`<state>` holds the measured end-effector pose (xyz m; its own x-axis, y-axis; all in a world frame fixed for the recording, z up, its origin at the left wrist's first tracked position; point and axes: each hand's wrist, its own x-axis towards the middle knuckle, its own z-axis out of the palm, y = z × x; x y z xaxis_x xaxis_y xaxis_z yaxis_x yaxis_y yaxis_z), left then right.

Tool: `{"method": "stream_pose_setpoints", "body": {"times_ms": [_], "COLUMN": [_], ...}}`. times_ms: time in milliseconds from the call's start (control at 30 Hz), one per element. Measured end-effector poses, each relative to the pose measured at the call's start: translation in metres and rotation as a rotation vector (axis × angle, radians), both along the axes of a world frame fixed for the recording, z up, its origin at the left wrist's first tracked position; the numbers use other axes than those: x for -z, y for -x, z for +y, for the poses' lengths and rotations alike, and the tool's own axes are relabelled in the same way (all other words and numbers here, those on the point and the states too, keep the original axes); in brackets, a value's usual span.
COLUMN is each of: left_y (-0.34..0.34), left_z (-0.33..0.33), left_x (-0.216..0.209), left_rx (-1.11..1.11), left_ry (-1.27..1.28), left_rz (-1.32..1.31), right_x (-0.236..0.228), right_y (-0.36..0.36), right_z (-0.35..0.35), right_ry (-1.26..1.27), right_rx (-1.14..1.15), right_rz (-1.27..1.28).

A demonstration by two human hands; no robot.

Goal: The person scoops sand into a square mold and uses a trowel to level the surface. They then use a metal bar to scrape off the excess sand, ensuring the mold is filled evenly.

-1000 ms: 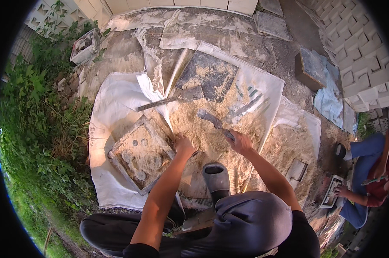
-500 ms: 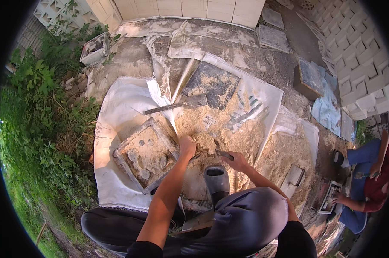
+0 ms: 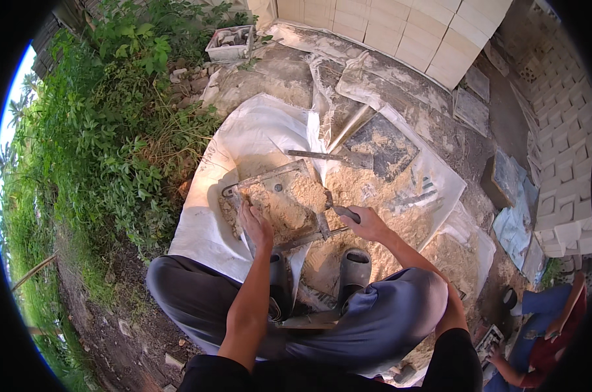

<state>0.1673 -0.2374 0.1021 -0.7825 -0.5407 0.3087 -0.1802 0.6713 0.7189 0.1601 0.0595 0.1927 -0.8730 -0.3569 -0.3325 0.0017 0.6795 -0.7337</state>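
My right hand [image 3: 369,225] is wrapped round the dark handle of a trowel [image 3: 345,213], whose blade is mostly hidden under the heap of crumbly tan mix [image 3: 307,192] in front of it. That heap lies over the right part of a square frame mould [image 3: 277,171] partly filled with the same mix. My left hand [image 3: 255,225] lies at the mould's near left side, fingers stretched out and holding nothing. A thin bar [image 3: 335,231] runs along the mould's near right corner. Past the mould rests a flat-bladed tool with a long handle [image 3: 315,155].
A white sheet [image 3: 207,212] lies under the mould and a spread of loose mix [image 3: 387,225]. Beyond is a dark square board [image 3: 390,138]. Plants [image 3: 126,130] crowd the left. Stacked patterned blocks [image 3: 567,163] line the right, where another person [image 3: 541,346] works.
The view has swung left. My right hand has brought the trowel and its mix from the pile to the mould. My left hand has moved from beside the mix to the mould's near left side.
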Motion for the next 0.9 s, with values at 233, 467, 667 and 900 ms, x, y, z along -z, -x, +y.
{"method": "stream_pose_setpoints", "body": {"times_ms": [233, 467, 667, 900], "left_y": [-0.01, -0.009, 0.058, 0.062], "left_z": [-0.014, -0.007, 0.006, 0.054], "left_x": [0.009, 0.007, 0.01, 0.011], "left_rx": [0.2, 0.095, 0.054, 0.405], "left_ry": [-0.034, 0.151, 0.375, 0.485], "left_rz": [-0.078, -0.148, -0.23, -0.263], "right_x": [0.025, 0.026, 0.134, 0.146], "right_y": [0.008, -0.013, -0.075, -0.062], "right_z": [-0.085, -0.033, 0.076, 0.072], "right_ry": [-0.214, -0.251, -0.298, -0.605], "right_rx": [-0.154, 0.276, 0.573, 0.595], "right_rz": [0.359, 0.553, 0.478, 0.576]}}
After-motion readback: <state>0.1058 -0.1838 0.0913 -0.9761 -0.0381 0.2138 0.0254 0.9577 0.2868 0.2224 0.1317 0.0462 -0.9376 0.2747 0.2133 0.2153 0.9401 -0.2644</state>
